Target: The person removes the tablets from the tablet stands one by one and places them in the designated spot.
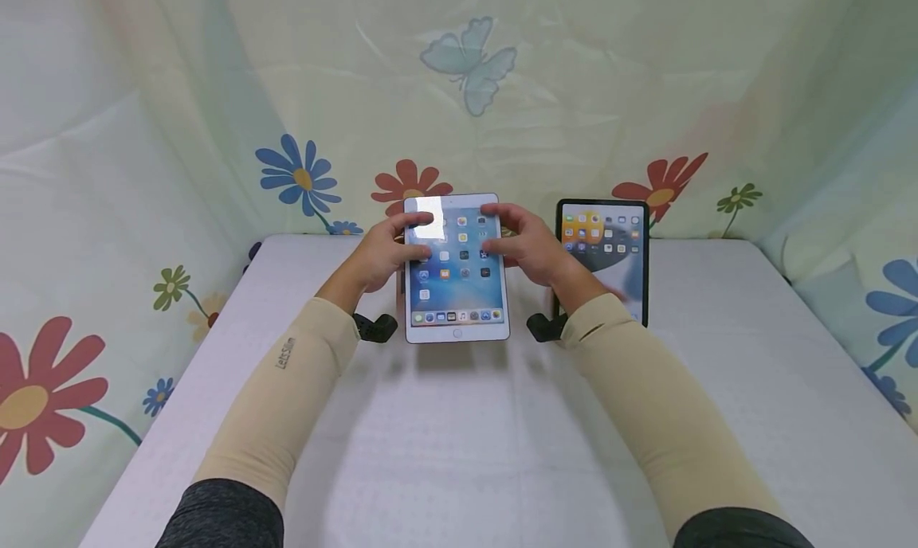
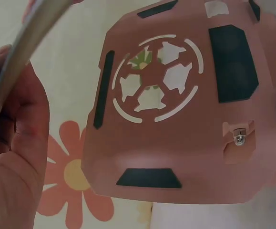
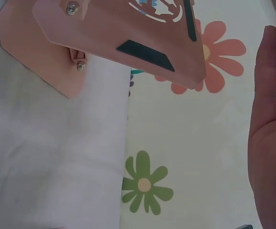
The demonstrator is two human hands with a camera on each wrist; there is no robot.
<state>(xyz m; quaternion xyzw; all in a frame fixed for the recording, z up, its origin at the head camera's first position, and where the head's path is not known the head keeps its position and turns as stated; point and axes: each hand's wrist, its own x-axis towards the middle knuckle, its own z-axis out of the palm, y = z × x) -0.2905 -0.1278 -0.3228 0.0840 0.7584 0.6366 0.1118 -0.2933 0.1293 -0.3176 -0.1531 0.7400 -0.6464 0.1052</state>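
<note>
Head view: the left hand and the right hand are gripping a white tablet by its opposite long sides, digits lying over the upper part of the glass from either edge. The slab is probably behaving as a rigid, fairly light body; its smooth face is likely offering little friction, and its glass is calling for care against knocks or bending. Both long edges are serving as sound holds, the lower half of the screen remaining uncovered. It is standing nearly upright above the tabletop, and is showing a white border, a round button at the bottom, rows of icons on a blue ground, and a bright reflection at upper left. Behind it, apparently apart, a pink stand is appearing in the left wrist view, its plate bearing a wheel-shaped cut-out and dark pads. Farther out, beside the right hand, a black-framed tablet is standing upright, partly hidden by the arm; a flowered backdrop is enclosing the scene.
</note>
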